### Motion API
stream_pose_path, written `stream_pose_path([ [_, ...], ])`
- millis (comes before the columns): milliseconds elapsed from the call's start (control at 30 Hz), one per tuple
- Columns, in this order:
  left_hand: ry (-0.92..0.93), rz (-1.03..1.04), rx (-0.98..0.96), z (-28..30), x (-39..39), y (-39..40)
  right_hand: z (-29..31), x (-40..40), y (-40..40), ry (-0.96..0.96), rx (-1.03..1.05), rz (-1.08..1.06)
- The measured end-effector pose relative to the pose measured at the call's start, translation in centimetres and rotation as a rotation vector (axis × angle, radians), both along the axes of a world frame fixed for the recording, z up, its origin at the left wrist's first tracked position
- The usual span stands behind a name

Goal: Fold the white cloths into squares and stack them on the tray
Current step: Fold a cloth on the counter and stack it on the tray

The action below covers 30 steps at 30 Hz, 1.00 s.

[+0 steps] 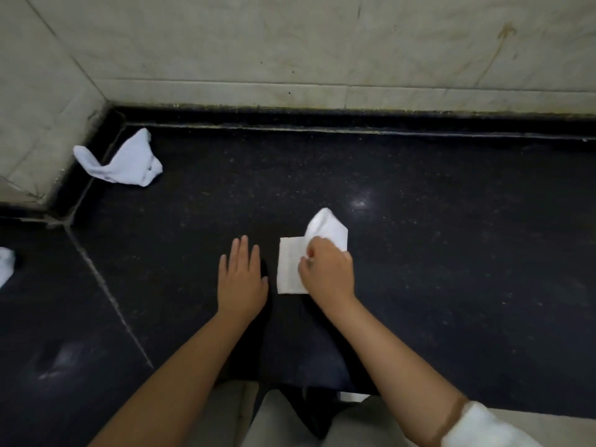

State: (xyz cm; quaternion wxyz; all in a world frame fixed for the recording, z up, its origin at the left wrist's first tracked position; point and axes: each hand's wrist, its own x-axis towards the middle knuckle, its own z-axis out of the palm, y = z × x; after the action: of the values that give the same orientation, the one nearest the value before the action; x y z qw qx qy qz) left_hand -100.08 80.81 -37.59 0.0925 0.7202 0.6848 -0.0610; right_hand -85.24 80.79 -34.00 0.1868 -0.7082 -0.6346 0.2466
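A partly folded white cloth (290,266) lies on the black counter (451,237) in front of me. My right hand (327,274) rests on its right side, fingers closed on a raised fold of it that sticks up behind the hand. My left hand (242,279) lies flat on the counter just left of the cloth, fingers apart, holding nothing. A crumpled white cloth (124,161) sits in the far left corner. Another white cloth (5,264) shows at the left edge, mostly cut off. No tray is in view.
Pale tiled walls (322,43) close the counter at the back and far left. A seam (106,288) runs diagonally across the left of the counter. The counter's front edge is near my body, with light trousers (354,424) below.
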Motion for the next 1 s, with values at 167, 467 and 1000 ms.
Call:
stream_pose_path([
  [167, 0.018, 0.093, -0.043, -0.4, -2.7, -2.2, -4.9, -2.8, -1.6, -0.267, -0.018, 0.185],
  [467, 0.025, 0.029, -0.106, -2.0, -2.8, -2.5, -3.9, -2.8, -1.6, -0.2, 0.274, 0.161],
  [1000, -0.289, -0.367, 0.13, -1.7, -1.0, -1.3, -4.6, 3.2, -3.6, -0.449, 0.154, 0.307],
])
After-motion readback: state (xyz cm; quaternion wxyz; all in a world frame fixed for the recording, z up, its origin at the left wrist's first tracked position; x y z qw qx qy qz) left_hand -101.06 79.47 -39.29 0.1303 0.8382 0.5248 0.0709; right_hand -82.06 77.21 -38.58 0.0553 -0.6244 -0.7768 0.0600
